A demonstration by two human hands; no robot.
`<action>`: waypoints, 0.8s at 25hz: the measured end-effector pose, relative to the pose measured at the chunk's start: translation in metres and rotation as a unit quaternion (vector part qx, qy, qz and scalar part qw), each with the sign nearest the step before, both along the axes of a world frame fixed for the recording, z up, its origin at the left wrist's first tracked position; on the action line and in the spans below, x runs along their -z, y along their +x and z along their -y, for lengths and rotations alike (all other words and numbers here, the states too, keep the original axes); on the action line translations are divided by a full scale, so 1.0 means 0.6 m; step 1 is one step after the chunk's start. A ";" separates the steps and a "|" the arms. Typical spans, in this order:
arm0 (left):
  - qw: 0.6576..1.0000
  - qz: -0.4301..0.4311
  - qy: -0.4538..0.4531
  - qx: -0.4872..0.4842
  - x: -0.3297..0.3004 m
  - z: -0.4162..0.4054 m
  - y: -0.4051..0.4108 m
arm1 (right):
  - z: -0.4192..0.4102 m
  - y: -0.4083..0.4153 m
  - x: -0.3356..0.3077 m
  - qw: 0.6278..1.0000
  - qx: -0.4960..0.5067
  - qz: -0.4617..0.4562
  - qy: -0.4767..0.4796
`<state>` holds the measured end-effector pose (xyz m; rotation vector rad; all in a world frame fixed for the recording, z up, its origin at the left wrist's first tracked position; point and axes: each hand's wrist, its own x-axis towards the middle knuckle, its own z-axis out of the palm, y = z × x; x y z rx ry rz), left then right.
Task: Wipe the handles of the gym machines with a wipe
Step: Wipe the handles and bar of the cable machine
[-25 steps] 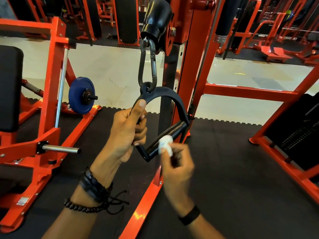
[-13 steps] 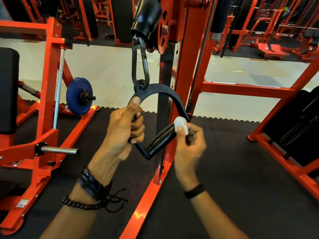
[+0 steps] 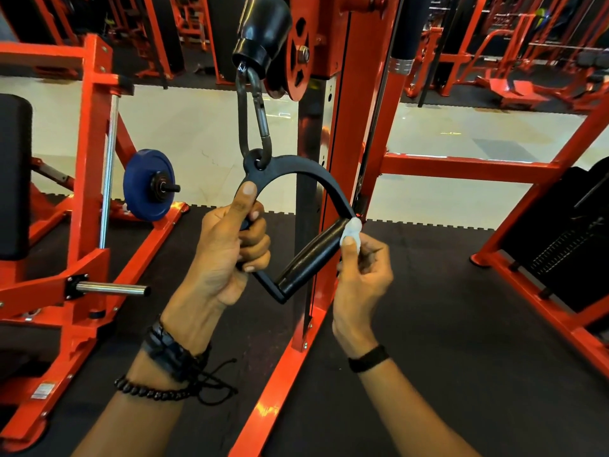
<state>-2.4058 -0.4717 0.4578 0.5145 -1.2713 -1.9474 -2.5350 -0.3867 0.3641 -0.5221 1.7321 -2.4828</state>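
Gripping the black D-shaped metal cable handle point(image 3: 298, 206) by its frame, the left hand point(image 3: 227, 249) steadied it; the right hand point(image 3: 362, 268) pinched a small white wipe point(image 3: 352, 229) against the grip's upper end.

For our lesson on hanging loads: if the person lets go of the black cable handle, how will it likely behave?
The cable handle hangs from a carabiner, so it would probably swing and settle lower rather than drop. It looks like rigid metal, so it likely keeps its shape. The left hand steadies its frame while the right hand presses the wipe on the grip; unsteadied, it may twist away.
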 end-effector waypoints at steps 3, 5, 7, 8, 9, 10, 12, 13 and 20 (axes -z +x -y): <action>1.000 -0.005 -0.001 0.001 0.002 0.003 0.001 | -0.037 0.104 0.027 0.996 -0.079 0.032 0.020; 1.000 -0.004 -0.003 0.004 0.001 0.003 0.002 | -0.051 0.148 0.027 0.989 -0.135 0.055 0.027; 1.000 -0.003 -0.003 0.002 -0.001 0.001 0.004 | -0.038 0.118 0.016 0.988 -0.125 0.092 0.020; 1.000 -0.004 -0.003 0.001 -0.001 0.000 0.004 | -0.029 0.087 0.004 0.988 -0.103 0.115 0.010; 1.000 -0.006 -0.004 0.000 0.000 -0.001 0.003 | -0.020 0.052 -0.010 0.987 -0.085 0.136 -0.008; 1.000 -0.008 -0.006 -0.001 0.001 -0.002 0.001 | -0.013 0.020 -0.023 0.985 -0.078 0.152 -0.024; 1.000 -0.008 -0.009 -0.002 0.002 -0.003 -0.001 | -0.006 -0.010 -0.032 0.980 -0.093 0.174 -0.028; 1.000 -0.008 -0.011 -0.003 0.003 -0.003 -0.001 | -0.007 -0.004 -0.031 0.978 -0.109 0.176 -0.017; 1.000 -0.002 -0.014 -0.003 0.001 -0.001 0.005 | -0.056 0.094 -0.008 0.920 -0.310 0.240 0.023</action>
